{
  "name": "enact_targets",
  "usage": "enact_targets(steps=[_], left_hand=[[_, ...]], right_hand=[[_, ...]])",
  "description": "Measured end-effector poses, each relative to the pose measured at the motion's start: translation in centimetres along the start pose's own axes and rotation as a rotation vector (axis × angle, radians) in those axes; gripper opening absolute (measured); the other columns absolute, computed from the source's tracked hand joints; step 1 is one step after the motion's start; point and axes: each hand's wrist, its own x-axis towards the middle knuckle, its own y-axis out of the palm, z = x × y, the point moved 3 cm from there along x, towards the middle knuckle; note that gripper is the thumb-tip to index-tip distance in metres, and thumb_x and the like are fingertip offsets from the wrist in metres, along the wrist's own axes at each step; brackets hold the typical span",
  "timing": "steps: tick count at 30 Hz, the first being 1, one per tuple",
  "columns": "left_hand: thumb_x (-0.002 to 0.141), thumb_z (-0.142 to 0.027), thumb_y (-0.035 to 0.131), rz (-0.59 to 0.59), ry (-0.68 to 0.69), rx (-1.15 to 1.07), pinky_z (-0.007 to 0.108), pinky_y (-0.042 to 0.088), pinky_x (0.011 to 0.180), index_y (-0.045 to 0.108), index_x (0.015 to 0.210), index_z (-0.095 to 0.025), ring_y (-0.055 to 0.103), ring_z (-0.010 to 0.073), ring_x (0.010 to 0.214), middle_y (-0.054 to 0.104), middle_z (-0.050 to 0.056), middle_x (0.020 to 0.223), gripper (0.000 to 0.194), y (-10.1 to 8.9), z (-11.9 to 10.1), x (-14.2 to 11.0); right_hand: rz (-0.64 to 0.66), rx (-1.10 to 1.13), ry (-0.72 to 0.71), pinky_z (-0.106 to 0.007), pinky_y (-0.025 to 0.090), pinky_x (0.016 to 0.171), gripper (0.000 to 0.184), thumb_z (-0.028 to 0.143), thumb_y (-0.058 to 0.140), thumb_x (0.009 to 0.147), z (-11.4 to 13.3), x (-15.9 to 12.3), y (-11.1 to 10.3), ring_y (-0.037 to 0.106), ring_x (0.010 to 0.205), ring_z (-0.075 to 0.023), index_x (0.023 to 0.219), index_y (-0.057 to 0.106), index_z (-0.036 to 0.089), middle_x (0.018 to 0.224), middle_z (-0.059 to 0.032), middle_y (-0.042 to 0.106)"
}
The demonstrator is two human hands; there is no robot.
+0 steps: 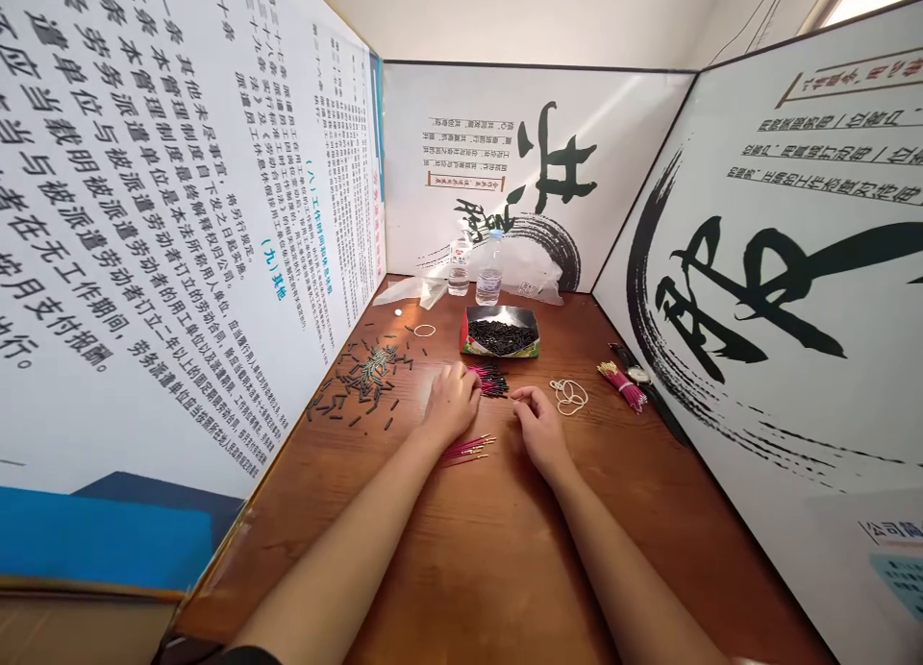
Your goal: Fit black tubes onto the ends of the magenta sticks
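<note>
My left hand (454, 394) is curled at the left end of a pile of thin pink sticks with black caps (493, 381). Its fingertips are partly hidden, so what they grip does not show. To the right of the black tips, my right hand (537, 423) has thumb and forefinger pinched together; anything between them is too small to make out. Several loose pink sticks with pale tips (468, 449) lie on the wood just below my left hand. Beyond the pile stands an open box (534, 351) full of small black tubes (501, 337).
Loose black tubes (367, 372) are scattered at left. Pale rubber bands (569, 397) and a tied pink bundle (624, 388) lie at right, beside a wristwatch (638, 376). Two bottles (488, 279) and clear plastic (537, 281) stand behind. Printed panels (461, 108) enclose the table (468, 569).
</note>
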Motion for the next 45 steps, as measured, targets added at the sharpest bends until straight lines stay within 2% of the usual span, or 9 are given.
enact_targets(steps=[4,6,9,12,17,23,27,33,45], left_hand=[[0.091,-0.022,0.044,0.026,-0.059,-0.205,0.034,0.041,0.084,0.056,0.086,-0.02,0.051,0.0206,0.093,0.058,0.006,0.096,0.014,-1.3,0.7,-1.2],[0.089,-0.024,0.045,0.167,-0.023,-0.274,0.032,0.042,0.082,0.056,0.087,-0.02,0.052,0.0196,0.091,0.057,0.005,0.093,0.011,-2.6,0.5,-2.9],[0.08,-0.03,0.058,0.397,0.06,-0.222,0.035,0.042,0.088,0.055,0.093,-0.021,0.05,0.0224,0.099,0.055,0.005,0.104,0.016,-4.7,-0.5,-5.7],[0.079,-0.028,0.059,0.479,0.079,-0.088,0.041,0.04,0.092,0.055,0.096,-0.021,0.049,0.0258,0.104,0.054,0.007,0.11,0.018,-5.9,-1.3,-7.3],[0.087,-0.018,0.043,0.491,0.112,0.006,0.04,0.044,0.087,0.057,0.091,-0.017,0.054,0.0259,0.098,0.06,0.011,0.106,0.015,-5.7,-2.2,-6.8],[0.083,-0.013,0.042,0.627,0.098,0.111,0.043,0.049,0.082,0.064,0.094,-0.01,0.062,0.0327,0.095,0.066,0.018,0.102,0.024,-5.0,-3.3,-5.2],[0.083,-0.013,0.041,0.586,0.13,0.161,0.046,0.05,0.081,0.064,0.101,-0.007,0.063,0.0351,0.095,0.066,0.021,0.101,0.03,-4.2,-3.4,-4.7],[0.084,-0.012,0.039,0.475,0.16,0.142,0.043,0.051,0.078,0.061,0.103,-0.013,0.065,0.031,0.09,0.066,0.015,0.099,0.029,-3.0,-2.3,-4.7],[0.085,-0.014,0.039,0.418,0.176,0.061,0.037,0.048,0.077,0.056,0.096,-0.017,0.062,0.0255,0.09,0.065,0.01,0.096,0.021,-2.5,-1.4,-4.6]], right_hand=[[0.035,-0.025,-0.015,-0.028,0.036,0.06,0.015,0.032,0.051,0.076,-0.1,0.1,0.1,0.047,0.061,-0.0162,0.083,0.058,0.021,0.064,0.0035,0.051],[0.053,-0.048,-0.021,-0.027,0.036,0.06,0.015,0.032,0.051,0.077,-0.2,0.1,0.1,0.047,0.061,-0.0156,0.084,0.058,0.021,0.065,0.0035,0.052],[0.078,-0.086,-0.023,-0.027,0.035,0.06,0.015,0.032,0.051,0.078,-0.5,0.1,0.2,0.046,0.06,-0.0151,0.085,0.058,0.02,0.065,0.0036,0.052],[0.09,-0.102,-0.025,-0.027,0.036,0.062,0.015,0.032,0.051,0.078,-0.6,0.1,0.2,0.047,0.061,-0.0151,0.086,0.058,0.02,0.067,0.0029,0.054],[0.115,-0.13,-0.028,-0.027,0.037,0.064,0.015,0.031,0.05,0.079,-0.6,0.1,0.3,0.049,0.064,-0.0158,0.085,0.058,0.021,0.07,0.0018,0.057],[0.141,-0.146,-0.039,-0.027,0.037,0.064,0.014,0.032,0.05,0.08,-0.5,0.1,0.4,0.049,0.065,-0.0162,0.083,0.058,0.021,0.07,0.0015,0.057],[0.187,-0.179,-0.037,-0.028,0.039,0.068,0.015,0.032,0.049,0.081,-0.3,-0.1,0.6,0.052,0.068,-0.017,0.082,0.058,0.021,0.071,0.0012,0.058],[0.239,-0.214,-0.027,-0.028,0.04,0.072,0.015,0.031,0.048,0.083,0.1,-0.6,0.8,0.055,0.074,-0.0177,0.084,0.059,0.02,0.078,0.0003,0.062],[0.255,-0.212,-0.018,-0.029,0.043,0.078,0.02,0.033,0.048,0.084,0.1,-0.6,0.7,0.059,0.083,-0.0196,0.087,0.063,0.02,0.086,-0.0024,0.066]])
